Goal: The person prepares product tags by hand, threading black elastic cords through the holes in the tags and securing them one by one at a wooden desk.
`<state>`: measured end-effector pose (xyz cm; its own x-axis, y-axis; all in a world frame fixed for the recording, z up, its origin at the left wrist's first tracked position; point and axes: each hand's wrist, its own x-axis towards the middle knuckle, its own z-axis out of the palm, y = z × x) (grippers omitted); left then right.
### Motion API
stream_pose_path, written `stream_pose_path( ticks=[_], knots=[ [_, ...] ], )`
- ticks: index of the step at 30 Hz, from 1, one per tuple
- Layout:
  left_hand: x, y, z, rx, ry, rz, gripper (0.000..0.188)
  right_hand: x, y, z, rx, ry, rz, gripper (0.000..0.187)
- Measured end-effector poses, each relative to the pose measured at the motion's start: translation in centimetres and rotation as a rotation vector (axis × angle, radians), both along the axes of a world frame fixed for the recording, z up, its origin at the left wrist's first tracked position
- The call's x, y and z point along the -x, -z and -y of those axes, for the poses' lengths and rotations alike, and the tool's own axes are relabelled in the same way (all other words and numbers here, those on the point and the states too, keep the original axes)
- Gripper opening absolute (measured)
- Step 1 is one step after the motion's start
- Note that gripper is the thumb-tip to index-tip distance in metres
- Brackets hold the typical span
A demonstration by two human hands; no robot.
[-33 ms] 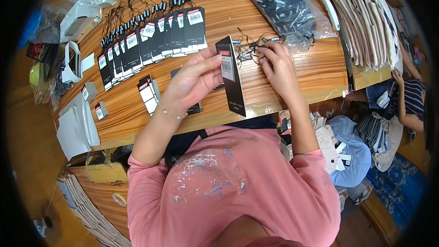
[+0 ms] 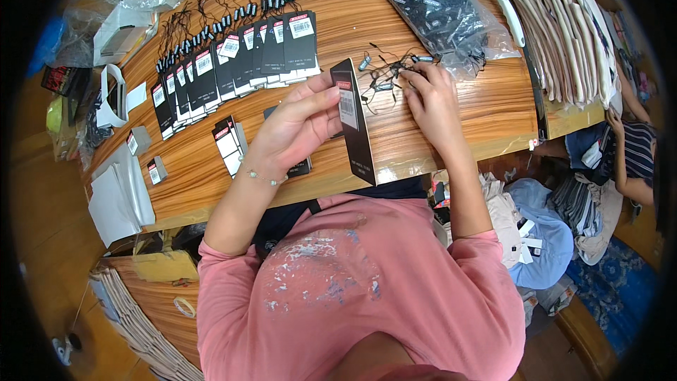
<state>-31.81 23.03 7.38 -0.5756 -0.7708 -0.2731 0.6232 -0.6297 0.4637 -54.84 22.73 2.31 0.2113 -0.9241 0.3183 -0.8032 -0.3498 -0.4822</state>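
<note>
The person's left hand (image 2: 300,121) holds one black hang tag (image 2: 358,142) near-upright. I observe the right hand (image 2: 434,102) at a tangle of black strings (image 2: 384,87) on the wood-grain table (image 2: 486,102). Left side: strung tags (image 2: 206,86) overlap in a row. Beyond the right hand: a clear bag (image 2: 427,10) of strings, near folded cloth (image 2: 557,39).

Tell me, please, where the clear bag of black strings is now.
In the head view, the clear bag lies at upper right on the table, beyond the right hand and just left of the white handle.
</note>
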Motion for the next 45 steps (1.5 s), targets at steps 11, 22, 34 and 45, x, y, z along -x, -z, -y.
stream_pose_path(
  ticks=[11,22,34,45],
  knots=[
    [0.9,-0.5,-2.2,0.244,0.052,0.451,0.020,-4.3,-4.0,-2.0,-0.693,-0.200,1.199,0.022],
    [1.7,0.7,-5.4,0.251,0.018,0.519,0.019,-4.0,-4.7,-1.6,-1.049,-0.243,1.909,0.015],
    [-0.4,-2.4,-4.9,0.468,-0.361,0.597,0.021,-4.8,-8.3,-1.8,-0.617,-0.366,1.621,0.010],
    [-1.4,-3.8,-4.7,0.673,-0.595,0.747,0.028,-8.5,-9.0,-4.6,-0.117,-0.167,0.761,0.003]
  ],
)
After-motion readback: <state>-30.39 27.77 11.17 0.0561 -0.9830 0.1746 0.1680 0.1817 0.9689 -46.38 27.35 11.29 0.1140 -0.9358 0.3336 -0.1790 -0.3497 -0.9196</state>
